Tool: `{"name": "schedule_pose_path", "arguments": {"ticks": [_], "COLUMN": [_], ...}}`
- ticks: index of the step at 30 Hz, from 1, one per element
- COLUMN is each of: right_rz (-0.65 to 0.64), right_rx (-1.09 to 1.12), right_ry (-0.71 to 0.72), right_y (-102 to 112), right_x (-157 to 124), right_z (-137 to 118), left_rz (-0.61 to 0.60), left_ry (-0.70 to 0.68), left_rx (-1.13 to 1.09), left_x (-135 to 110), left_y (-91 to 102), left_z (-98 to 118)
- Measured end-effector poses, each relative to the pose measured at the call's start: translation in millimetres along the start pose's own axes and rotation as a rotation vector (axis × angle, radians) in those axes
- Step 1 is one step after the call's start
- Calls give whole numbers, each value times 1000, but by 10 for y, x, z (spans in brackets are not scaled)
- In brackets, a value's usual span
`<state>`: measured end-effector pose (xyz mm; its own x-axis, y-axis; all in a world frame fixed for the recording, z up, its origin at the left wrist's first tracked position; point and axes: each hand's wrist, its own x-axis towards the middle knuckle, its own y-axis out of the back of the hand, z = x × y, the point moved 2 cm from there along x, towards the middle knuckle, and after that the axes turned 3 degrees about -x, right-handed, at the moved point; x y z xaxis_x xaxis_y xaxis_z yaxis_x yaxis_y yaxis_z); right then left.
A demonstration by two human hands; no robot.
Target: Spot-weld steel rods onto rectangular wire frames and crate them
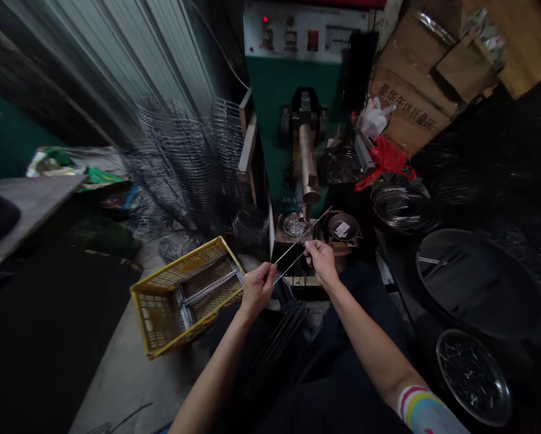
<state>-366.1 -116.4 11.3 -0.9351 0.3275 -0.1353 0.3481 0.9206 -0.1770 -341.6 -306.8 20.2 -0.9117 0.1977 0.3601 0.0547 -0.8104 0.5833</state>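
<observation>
My left hand (pixel 258 290) is closed around one end of a thin metal wire (pixel 289 249). From there the wire slants up to the right, in front of the green machine's electrode tip (pixel 303 212). A second thin length runs below it toward my right hand (pixel 321 261). Those right fingers are pinched together on the wire; whether a small part is also between them, I cannot tell. Just beyond my hands is a round dish (pixel 285 231) of small shiny metal pieces. A dark bowl (pixel 350 220) with a pale piece in it stands to its right.
At left sits a yellow plastic crate (pixel 140 313) holding metal rods (pixel 212 286). Behind it rise stacked wire frames (pixel 180 150). The green machine (pixel 270 120) stands ahead. On the right are a large dark pan (pixel 487 283), a tray of small parts (pixel 473 378) and cardboard boxes (pixel 410 90).
</observation>
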Motion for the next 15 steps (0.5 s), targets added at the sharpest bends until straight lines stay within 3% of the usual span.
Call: {"name": "schedule_pose_path", "arguments": {"ticks": [15], "right_rz": [-41], "right_rx": [52], "right_ry": [0], "right_y": [27], "right_x": [93], "right_z": [-22], "left_rz": [6], "left_ry": [47], "left_rx": [-37], "left_x": [72], "left_y": [-7], "left_z": [48]}}
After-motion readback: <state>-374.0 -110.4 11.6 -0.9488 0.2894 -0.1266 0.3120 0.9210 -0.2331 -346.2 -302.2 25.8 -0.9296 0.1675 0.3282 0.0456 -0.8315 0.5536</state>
